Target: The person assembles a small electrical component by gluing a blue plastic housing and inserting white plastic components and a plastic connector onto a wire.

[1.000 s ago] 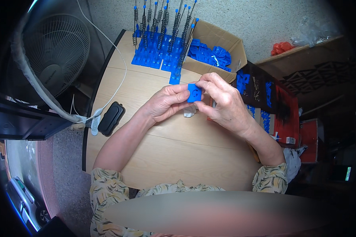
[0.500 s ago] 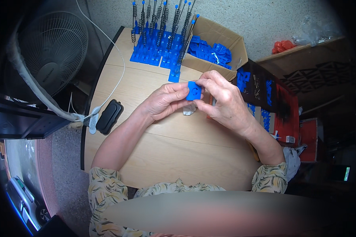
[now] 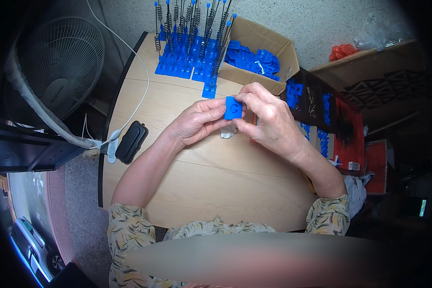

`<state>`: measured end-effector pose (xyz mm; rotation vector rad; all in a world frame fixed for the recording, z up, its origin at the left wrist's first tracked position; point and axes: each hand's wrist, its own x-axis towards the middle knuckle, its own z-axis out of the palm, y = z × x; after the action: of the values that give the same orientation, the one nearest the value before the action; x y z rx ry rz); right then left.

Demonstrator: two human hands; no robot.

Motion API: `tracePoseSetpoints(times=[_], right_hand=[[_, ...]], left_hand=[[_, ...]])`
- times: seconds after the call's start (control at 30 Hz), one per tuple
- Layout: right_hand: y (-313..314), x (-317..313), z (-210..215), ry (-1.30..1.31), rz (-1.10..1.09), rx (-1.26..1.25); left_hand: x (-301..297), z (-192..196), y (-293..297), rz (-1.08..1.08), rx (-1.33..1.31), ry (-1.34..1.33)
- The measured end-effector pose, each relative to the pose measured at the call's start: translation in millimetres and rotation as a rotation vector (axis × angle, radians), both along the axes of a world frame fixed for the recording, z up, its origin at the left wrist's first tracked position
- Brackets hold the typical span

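Both hands meet over the middle of a light wooden table. A small blue plastic square piece is pinched between the fingers of my left hand and my right hand. Something small and clear lies on the table just below the hands; I cannot tell what it is. At the far edge stand several blue bases with upright black springs and rods.
A cardboard box of blue parts stands at the back right. Dark trays with blue pieces and pins sit to the right. A black oblong device with a white cable lies at the left edge. A white fan stands far left.
The hands have stayed in place; the fingers have shifted a little around the blue piece.
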<state>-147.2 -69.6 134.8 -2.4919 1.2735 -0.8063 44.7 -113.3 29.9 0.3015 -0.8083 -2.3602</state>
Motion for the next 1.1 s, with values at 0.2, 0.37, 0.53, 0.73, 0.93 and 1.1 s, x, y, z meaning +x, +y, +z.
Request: tracePoseSetpoints(times=[0.2, 0.37, 0.53, 0.73, 0.93, 1.1], right_hand=[[0.0, 0.1, -2.9, -0.015, -0.006, 0.027], [-0.2, -0.4, -3.2, -0.012, -0.005, 0.021], [0.7, -0.9, -3.5, -0.013, 0.001, 0.008], [2.6, -2.0, -4.2, -0.011, 0.010, -0.020], [4.7, -1.3, -2.1, -0.004, 0.009, -0.040], [7.6, -0.7, -5.0, -0.009, 0.009, -0.033]], left_hand=[[0.5, -1.4, 0.4, -0.011, -0.005, -0.007], [0.2, -2.3, 0.0, 0.001, -0.006, -0.010], [0.5, -3.6, 0.2, -0.011, -0.025, 0.000], [1.2, -3.7, 0.7, -0.011, -0.045, 0.001], [2.2, -0.1, 0.1, -0.008, -0.065, 0.003], [2.8, -1.5, 1.6, -0.016, -0.086, -0.010]])
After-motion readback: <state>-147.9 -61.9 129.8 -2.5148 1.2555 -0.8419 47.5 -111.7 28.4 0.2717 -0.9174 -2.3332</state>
